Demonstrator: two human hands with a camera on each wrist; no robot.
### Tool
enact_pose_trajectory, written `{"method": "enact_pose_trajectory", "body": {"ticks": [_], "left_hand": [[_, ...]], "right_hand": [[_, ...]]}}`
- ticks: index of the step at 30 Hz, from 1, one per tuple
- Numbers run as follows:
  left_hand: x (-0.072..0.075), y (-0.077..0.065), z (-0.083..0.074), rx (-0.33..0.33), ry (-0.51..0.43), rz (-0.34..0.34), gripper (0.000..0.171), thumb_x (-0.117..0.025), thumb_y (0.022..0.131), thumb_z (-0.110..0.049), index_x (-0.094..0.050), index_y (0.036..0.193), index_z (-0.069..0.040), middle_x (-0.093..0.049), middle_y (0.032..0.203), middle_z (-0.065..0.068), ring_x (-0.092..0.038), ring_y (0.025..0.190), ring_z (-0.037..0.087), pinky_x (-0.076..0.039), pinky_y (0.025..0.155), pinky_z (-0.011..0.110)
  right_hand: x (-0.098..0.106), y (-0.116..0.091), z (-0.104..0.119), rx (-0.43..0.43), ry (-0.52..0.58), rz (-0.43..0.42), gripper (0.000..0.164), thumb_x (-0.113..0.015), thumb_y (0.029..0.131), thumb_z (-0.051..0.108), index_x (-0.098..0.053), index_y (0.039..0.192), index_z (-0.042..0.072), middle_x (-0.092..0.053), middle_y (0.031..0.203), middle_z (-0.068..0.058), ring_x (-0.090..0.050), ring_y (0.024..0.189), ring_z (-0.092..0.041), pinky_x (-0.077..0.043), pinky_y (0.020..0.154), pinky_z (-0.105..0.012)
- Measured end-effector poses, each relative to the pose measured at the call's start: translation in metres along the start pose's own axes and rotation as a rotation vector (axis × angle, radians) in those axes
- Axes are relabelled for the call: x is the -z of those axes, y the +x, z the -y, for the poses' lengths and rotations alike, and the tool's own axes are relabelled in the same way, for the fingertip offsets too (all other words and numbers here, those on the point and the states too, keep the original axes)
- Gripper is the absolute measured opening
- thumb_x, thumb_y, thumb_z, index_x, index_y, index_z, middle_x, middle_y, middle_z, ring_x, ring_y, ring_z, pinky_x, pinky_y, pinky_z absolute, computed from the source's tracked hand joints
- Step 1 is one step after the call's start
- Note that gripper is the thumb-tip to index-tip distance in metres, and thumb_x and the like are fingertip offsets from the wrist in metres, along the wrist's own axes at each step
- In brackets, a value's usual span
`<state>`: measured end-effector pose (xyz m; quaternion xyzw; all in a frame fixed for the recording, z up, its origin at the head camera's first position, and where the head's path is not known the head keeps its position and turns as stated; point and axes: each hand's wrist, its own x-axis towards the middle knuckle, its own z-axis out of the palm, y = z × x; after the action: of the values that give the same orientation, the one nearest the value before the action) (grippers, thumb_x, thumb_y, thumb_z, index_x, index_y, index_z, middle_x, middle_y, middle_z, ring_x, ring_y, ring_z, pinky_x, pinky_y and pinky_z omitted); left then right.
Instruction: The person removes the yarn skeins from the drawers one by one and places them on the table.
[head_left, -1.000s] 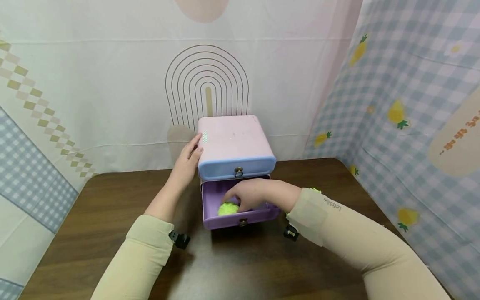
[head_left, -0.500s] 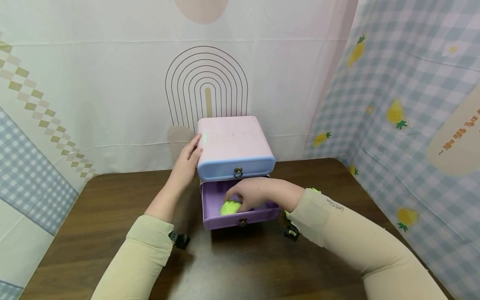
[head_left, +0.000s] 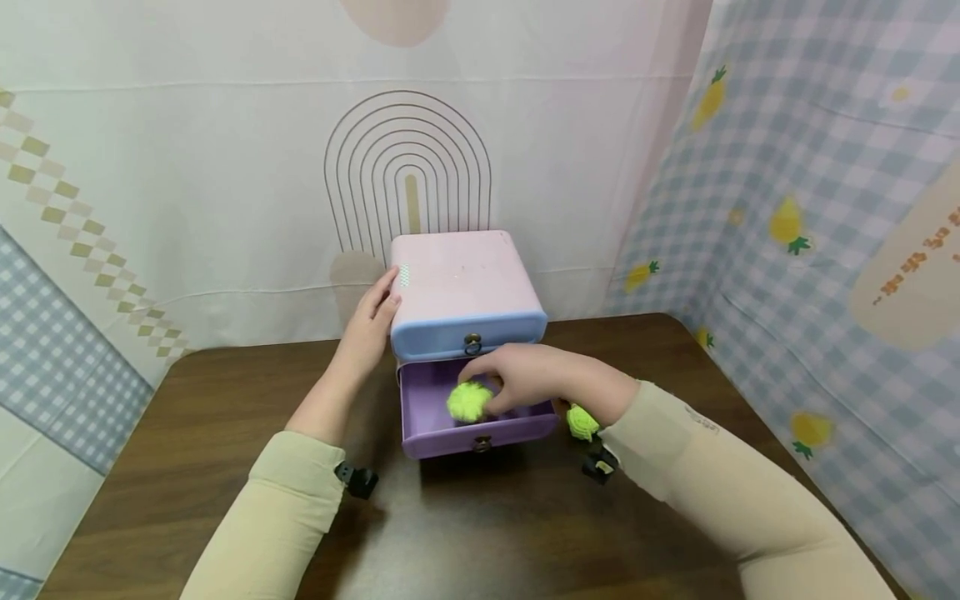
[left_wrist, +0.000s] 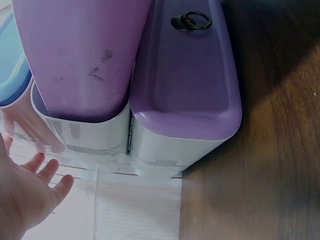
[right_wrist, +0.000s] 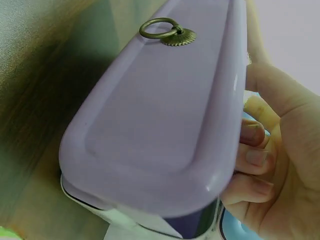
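A small drawer cabinet has a pink top (head_left: pixel 465 271), a closed blue drawer (head_left: pixel 435 340) and, beneath it, a pulled-out purple drawer (head_left: pixel 442 443). My left hand (head_left: pixel 367 332) rests on the cabinet's left side, its fingers extended. Over the open drawer, my right hand (head_left: pixel 528 375) pinches a fuzzy yellow-green ball (head_left: pixel 468 403) between thumb and fingers. In the right wrist view the purple drawer front (right_wrist: pixel 150 105) hides the ball, with my fingers behind its edge. A second yellow-green ball (head_left: pixel 581 423) lies on the table, right of the cabinet.
Below the open drawer, the left wrist view shows another purple drawer (left_wrist: pixel 187 75), closed, with a ring pull (left_wrist: pixel 195 21). Everything stands on a brown wooden table (head_left: pixel 247 400). A patterned cloth (head_left: pixel 247 167) hangs close behind, and checkered cloth (head_left: pixel 810 150) lines the right side.
My right hand has lifted the fuzzy ball from the drawer floor and moved slightly right. The second ball has come into fuller view. My left hand stays on the cabinet.
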<state>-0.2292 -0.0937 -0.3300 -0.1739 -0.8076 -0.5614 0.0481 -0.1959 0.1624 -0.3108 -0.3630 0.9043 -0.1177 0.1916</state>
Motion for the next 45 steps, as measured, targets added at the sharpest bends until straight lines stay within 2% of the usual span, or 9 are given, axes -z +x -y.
{"method": "enact_pose_trajectory", "body": {"ticks": [6,12,18,22,28,31,39,45], "left_hand": [[0.000,0.003,0.008,0.004,0.015,-0.007,0.055,-0.038,0.107,-0.026,-0.026,0.158,-0.010,-0.022,0.159,0.022,-0.024,0.146,0.036,-0.022,0.117,0.052],[-0.002,0.016,0.040,-0.007,0.012,-0.024,0.055,-0.039,0.106,-0.035,-0.028,0.158,-0.021,-0.022,0.161,0.015,-0.022,0.147,0.032,-0.020,0.117,0.052],[-0.003,0.019,0.048,-0.029,0.029,-0.037,0.056,-0.039,0.105,-0.044,-0.029,0.158,-0.027,-0.024,0.161,0.012,-0.024,0.146,0.029,-0.021,0.117,0.051],[-0.003,0.019,0.048,-0.034,0.030,-0.042,0.057,-0.039,0.104,-0.046,-0.029,0.157,-0.028,-0.025,0.161,0.012,-0.025,0.146,0.028,-0.021,0.117,0.051],[-0.005,0.020,0.048,-0.033,0.032,-0.044,0.056,-0.039,0.105,-0.045,-0.030,0.157,-0.029,-0.026,0.160,0.011,-0.025,0.146,0.028,-0.021,0.117,0.051],[-0.005,0.020,0.047,-0.038,0.025,-0.040,0.055,-0.039,0.105,-0.041,-0.030,0.157,-0.027,-0.026,0.160,0.012,-0.024,0.146,0.028,-0.020,0.118,0.051],[-0.002,0.003,0.001,-0.025,0.017,-0.019,0.055,-0.039,0.106,-0.023,-0.028,0.157,-0.007,-0.023,0.159,0.022,-0.023,0.146,0.036,-0.018,0.118,0.051],[-0.002,0.003,0.001,-0.034,0.017,-0.027,0.054,-0.039,0.105,-0.023,-0.029,0.156,-0.006,-0.024,0.159,0.022,-0.023,0.146,0.035,-0.018,0.118,0.050]], "right_hand": [[0.006,-0.019,-0.008,0.001,0.046,-0.074,0.045,-0.073,0.087,0.023,-0.063,0.130,0.027,-0.048,0.065,0.008,-0.044,0.058,-0.006,-0.039,0.058,-0.026],[0.011,-0.045,-0.022,-0.040,0.101,-0.132,0.042,-0.072,0.089,0.025,-0.061,0.130,0.030,-0.044,0.062,0.009,-0.040,0.052,-0.005,-0.041,0.056,-0.027],[0.008,-0.078,-0.045,-0.124,0.202,-0.188,0.043,-0.071,0.090,0.021,-0.061,0.130,0.031,-0.045,0.063,0.006,-0.042,0.055,-0.008,-0.043,0.056,-0.028],[-0.001,-0.101,-0.069,-0.187,0.241,-0.221,0.043,-0.070,0.092,0.018,-0.059,0.132,0.027,-0.045,0.067,0.004,-0.042,0.058,-0.010,-0.042,0.056,-0.029],[-0.018,-0.133,-0.105,-0.288,0.245,-0.271,0.046,-0.073,0.090,0.026,-0.058,0.134,0.021,-0.046,0.068,0.002,-0.042,0.058,-0.010,-0.041,0.057,-0.029],[-0.024,-0.147,-0.120,-0.328,0.270,-0.293,0.048,-0.073,0.091,0.026,-0.057,0.136,0.016,-0.047,0.069,0.000,-0.042,0.058,-0.011,-0.040,0.056,-0.029],[-0.044,-0.178,-0.156,-0.363,0.315,-0.351,0.052,-0.072,0.092,0.021,-0.053,0.137,0.003,-0.045,0.068,0.001,-0.040,0.055,-0.009,-0.038,0.053,-0.028],[-0.058,-0.185,-0.172,-0.402,0.330,-0.354,0.055,-0.072,0.092,0.021,-0.051,0.138,-0.001,-0.045,0.068,0.001,-0.040,0.056,-0.009,-0.037,0.053,-0.027]]}}
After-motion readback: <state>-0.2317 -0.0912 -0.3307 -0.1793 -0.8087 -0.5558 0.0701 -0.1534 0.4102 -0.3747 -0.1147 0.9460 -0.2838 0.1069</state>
